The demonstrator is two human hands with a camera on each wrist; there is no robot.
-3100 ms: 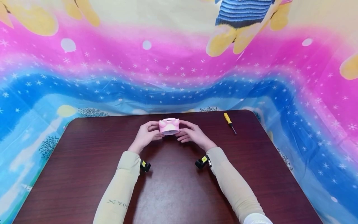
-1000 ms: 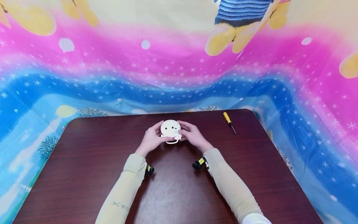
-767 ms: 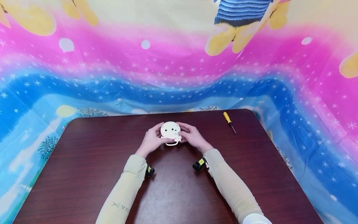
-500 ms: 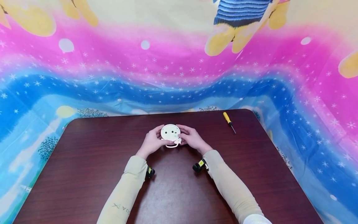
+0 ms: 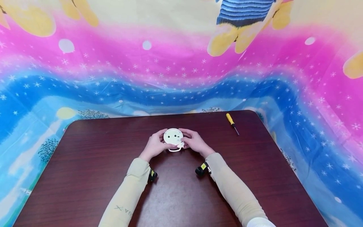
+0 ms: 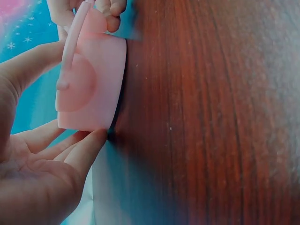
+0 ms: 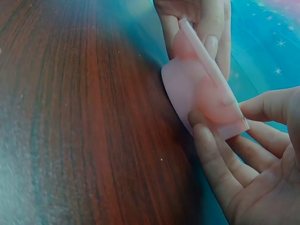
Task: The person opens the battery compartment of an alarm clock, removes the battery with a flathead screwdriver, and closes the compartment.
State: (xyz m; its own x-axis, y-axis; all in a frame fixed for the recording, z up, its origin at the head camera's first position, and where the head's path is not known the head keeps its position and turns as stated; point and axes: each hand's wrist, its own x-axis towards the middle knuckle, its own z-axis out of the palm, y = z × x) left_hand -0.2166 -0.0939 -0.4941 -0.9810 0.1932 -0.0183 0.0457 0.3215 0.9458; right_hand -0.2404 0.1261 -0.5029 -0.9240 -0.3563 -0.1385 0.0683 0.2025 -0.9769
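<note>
Both hands hold a small round alarm clock (image 5: 173,135), its white back with dark holes turned up and its handle toward the person. My left hand (image 5: 153,144) grips its left side, thumb across the lower back. At the other side my right hand (image 5: 195,141) holds the rim, with the thumb at the back's lower right. The left wrist view shows the clock's pink side (image 6: 93,93), a rounded bump and the handle. In the right wrist view the clock (image 7: 201,89) has its front edge at the dark tabletop; the face is hidden.
A screwdriver (image 5: 230,119) with a yellow handle lies at the back right of the dark wooden table (image 5: 175,192). Behind the table hangs a colourful printed cloth (image 5: 170,72). Each wrist carries a black camera (image 5: 153,175).
Between about three seconds and one second ago the clock was turned over, from pink side to white back. Since then both hands have lowered it slightly toward the person.
</note>
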